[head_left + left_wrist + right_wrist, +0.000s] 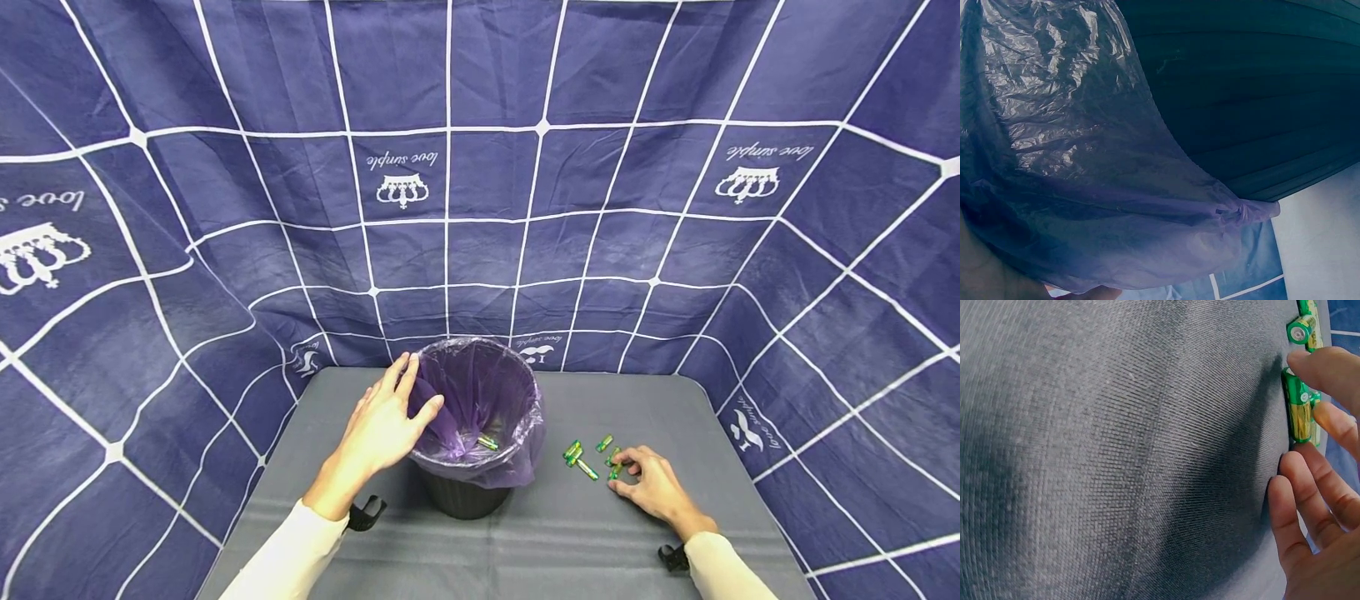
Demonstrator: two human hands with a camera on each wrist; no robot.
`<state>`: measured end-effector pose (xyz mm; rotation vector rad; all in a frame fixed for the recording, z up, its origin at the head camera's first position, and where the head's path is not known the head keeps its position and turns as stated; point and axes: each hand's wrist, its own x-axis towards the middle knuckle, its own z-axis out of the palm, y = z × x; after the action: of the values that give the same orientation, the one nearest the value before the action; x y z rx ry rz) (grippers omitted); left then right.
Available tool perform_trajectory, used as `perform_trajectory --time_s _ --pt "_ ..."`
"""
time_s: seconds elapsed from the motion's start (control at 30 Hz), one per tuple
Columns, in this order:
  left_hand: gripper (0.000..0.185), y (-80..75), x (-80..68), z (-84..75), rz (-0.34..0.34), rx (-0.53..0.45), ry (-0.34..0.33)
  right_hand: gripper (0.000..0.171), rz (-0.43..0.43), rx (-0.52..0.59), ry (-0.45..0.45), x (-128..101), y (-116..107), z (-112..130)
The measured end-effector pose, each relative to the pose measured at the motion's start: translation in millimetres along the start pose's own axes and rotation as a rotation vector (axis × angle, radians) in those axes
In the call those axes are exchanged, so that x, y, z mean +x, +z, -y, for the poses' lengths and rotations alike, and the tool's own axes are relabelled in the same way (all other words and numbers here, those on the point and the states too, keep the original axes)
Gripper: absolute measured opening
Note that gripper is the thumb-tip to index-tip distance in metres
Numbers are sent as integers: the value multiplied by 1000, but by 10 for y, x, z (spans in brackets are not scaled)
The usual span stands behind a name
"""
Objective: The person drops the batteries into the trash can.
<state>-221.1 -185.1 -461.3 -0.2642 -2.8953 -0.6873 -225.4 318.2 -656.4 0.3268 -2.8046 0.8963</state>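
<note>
Centrally on the grey cloth-covered table (660, 400) stands a black plastic bin (467, 497) lined with a purple plastic bag (487, 392). Left hand (386, 425) rests on its rim, fingers relaxed. Right hand (651, 483) pinches one small green-and-gold battery (1299, 407) among several lying beside the bin.

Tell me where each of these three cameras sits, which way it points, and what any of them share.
Head: worn high, looking forward and down at the grey table, bin and loose batteries; both forearms, left hand and right hand show.
Left wrist: close against the bin's side, facing its purple liner; only a blurred bit of palm shows.
Right wrist: low over the table, facing a battery; the fingers show.
Shared: head and right wrist both show the batteries by the right hand; head and left wrist both show the liner.
</note>
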Motion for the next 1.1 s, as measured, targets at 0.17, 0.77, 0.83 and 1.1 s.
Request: perform_trajectory --time_s 0.17,0.77,0.83,1.1 --pt "92 -6 -3 -7 -2 5 1 35 -20 -5 -10 1 25 -19" --pt "91 -2 -5 -18 -6 -9 -9 30 -39 49 -4 -14 43 -30" --pt "91 0 0 -20 -8 -9 -5 30 -40 46 1 -18 37 -38" --pt "89 2 -10 -8 -12 -10 -2 31 -58 57 6 -29 26 -51"
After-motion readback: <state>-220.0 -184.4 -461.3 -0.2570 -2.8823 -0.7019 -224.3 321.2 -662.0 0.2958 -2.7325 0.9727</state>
